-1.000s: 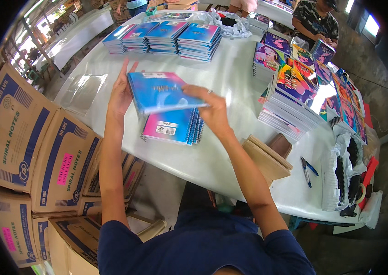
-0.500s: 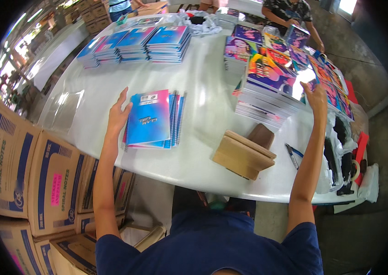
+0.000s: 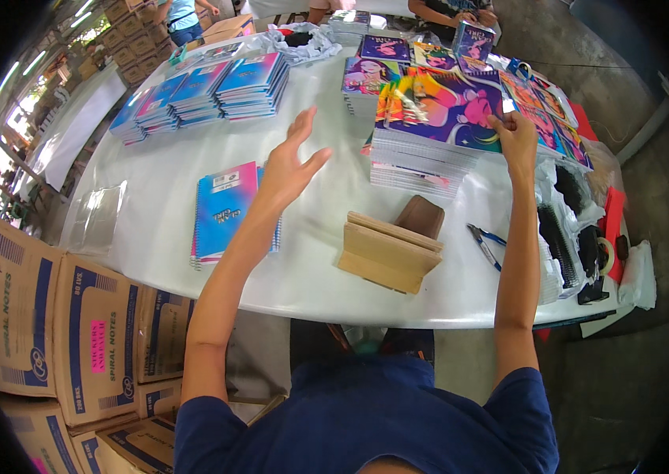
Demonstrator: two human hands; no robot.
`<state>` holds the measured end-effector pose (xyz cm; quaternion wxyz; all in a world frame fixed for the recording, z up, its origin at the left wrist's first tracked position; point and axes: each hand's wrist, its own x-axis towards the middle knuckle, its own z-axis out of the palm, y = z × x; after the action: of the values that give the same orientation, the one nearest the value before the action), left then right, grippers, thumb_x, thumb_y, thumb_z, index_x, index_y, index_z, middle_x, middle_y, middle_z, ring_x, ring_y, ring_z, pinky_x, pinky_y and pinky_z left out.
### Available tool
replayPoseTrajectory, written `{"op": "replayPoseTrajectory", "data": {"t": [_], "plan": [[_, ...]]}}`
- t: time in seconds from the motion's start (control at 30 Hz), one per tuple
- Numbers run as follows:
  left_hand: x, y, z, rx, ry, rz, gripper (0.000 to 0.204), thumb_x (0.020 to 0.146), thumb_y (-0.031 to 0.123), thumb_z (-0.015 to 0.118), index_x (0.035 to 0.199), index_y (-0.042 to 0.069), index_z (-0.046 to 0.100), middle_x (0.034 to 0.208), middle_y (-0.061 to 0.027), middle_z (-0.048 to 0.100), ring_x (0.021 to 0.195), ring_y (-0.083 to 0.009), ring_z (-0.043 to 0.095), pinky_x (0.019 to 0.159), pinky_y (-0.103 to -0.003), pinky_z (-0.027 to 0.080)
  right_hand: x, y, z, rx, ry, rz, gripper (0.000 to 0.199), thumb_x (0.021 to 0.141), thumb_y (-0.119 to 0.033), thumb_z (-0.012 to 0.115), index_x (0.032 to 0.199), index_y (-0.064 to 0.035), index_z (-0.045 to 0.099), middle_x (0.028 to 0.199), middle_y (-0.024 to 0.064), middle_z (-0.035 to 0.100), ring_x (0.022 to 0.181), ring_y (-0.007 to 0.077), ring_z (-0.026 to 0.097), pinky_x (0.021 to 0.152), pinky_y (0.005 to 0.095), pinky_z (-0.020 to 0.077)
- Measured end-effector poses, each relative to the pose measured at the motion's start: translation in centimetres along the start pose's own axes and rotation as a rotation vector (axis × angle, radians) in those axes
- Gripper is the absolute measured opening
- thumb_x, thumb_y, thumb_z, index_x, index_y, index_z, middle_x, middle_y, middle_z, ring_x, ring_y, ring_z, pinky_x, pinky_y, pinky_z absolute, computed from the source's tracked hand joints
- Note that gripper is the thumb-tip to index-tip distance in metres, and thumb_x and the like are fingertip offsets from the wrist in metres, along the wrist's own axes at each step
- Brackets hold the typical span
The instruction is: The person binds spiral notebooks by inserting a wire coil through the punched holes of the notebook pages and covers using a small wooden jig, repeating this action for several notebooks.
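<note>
- The left hand is up in the air with fingers spread wide, holding nothing.
- The right hand pinches the top colourful notebook on a tall stack.
- A blue and pink notebook lies flat on the white table, near the left arm.

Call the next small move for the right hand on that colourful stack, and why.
Probably lift the top cover off the tall stack: the right hand already pinches its far edge, while the left hand hovers open and empty above the table, free to take it.
</note>
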<state>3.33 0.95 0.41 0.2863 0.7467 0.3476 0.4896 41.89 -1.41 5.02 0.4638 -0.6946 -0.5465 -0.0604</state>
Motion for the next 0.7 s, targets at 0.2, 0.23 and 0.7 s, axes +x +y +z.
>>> {"op": "replayPoseTrajectory", "data": {"t": [0.2,0.23,0.7], "plan": [[1.4,3.1,2.2,-0.475,-0.245,-0.3,0.047,0.092,0.01,0.06,0.137,0.004,0.048,0.127,-0.0079,0.059,0.117,-0.0119,0.053,0.1,-0.03,0.042,-13.1,-7.2,-4.1,0.324,0.067,-0.109,0.033,0.077,-0.019,0.08,0.072,-0.0029,0.051,0.059,-0.0021,0.04,0.058,0.0063,0.033,0.05,0.025,0.0259],[0.7,4.0,2.2,-0.539,-0.34,-0.291,0.049,0.092,0.015,0.061,0.137,0.003,0.047,0.131,-0.0093,0.057,0.118,-0.0145,0.053,0.1,-0.031,0.041,-15.4,-6.5,-4.5,0.252,0.116,-0.105,0.032,0.077,-0.019,0.08,0.073,-0.0028,0.053,0.06,-0.0018,0.042,0.057,0.0069,0.032,0.049,0.0252,0.0258],[-10.1,-3.4,7.4,-0.691,-0.26,-0.272,0.097,0.084,0.048,0.068,0.152,0.006,0.013,0.155,-0.0188,0.022,0.142,-0.0252,0.023,0.115,-0.036,0.018,-27.2,0.1,-0.5,0.243,-0.543,0.04,0.05,0.079,0.014,0.055,0.126,-0.0019,0.045,0.121,0.0229,0.052,0.112,0.0373,0.052,0.092,0.0421,0.0454]]}}
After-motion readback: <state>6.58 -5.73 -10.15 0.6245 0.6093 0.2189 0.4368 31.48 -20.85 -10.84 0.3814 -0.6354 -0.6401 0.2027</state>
